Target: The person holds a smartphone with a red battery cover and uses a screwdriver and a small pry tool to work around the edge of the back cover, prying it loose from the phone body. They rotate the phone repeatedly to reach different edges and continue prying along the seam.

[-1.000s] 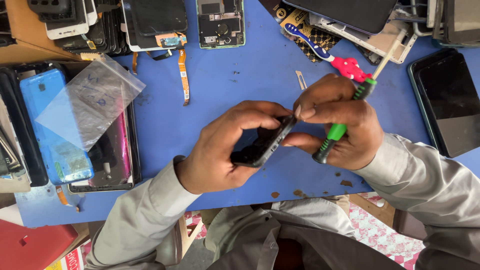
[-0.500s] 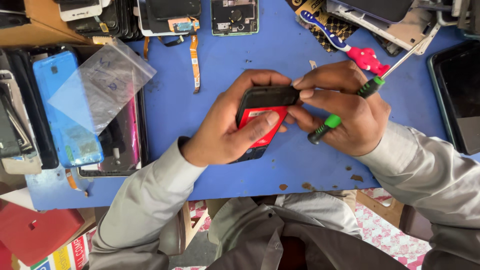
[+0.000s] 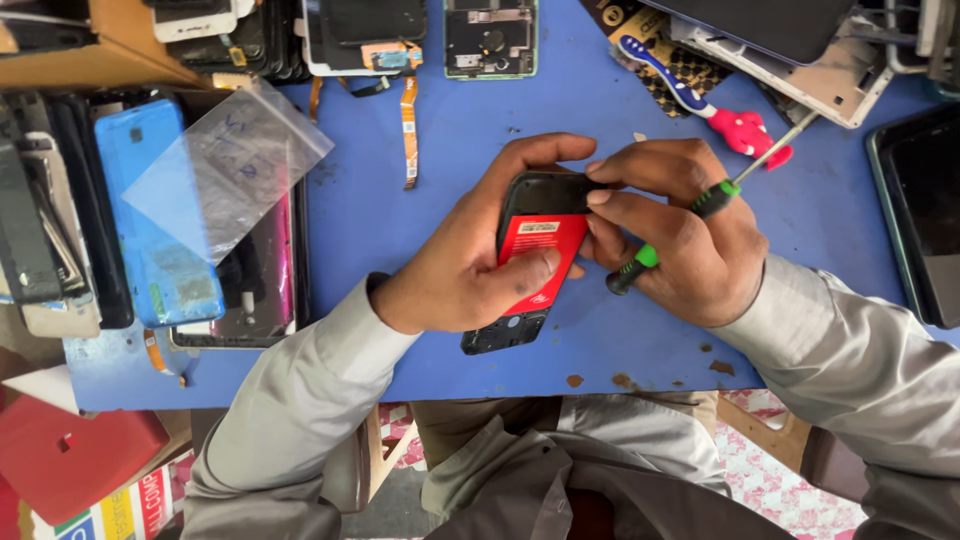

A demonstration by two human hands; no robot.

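Observation:
My left hand [image 3: 470, 262] grips a black phone [image 3: 530, 262] with its back off, showing a red battery, above the blue table [image 3: 450, 120]. The thumb lies across the battery. My right hand [image 3: 680, 235] holds a green and black screwdriver [image 3: 690, 215] in its palm. Its fingertips pinch the phone's top right corner. The phone faces up towards me, tilted a little to the left.
A clear plastic bag [image 3: 225, 165] lies over a blue phone [image 3: 155, 215] at the left. Opened phones and flex cables line the far edge. A red-handled tool [image 3: 745, 130] and a dark screen [image 3: 925, 215] lie at the right.
The phone was edge-on a second ago; it has turned flat with the red battery facing up. My right fingertips have closed on its top corner.

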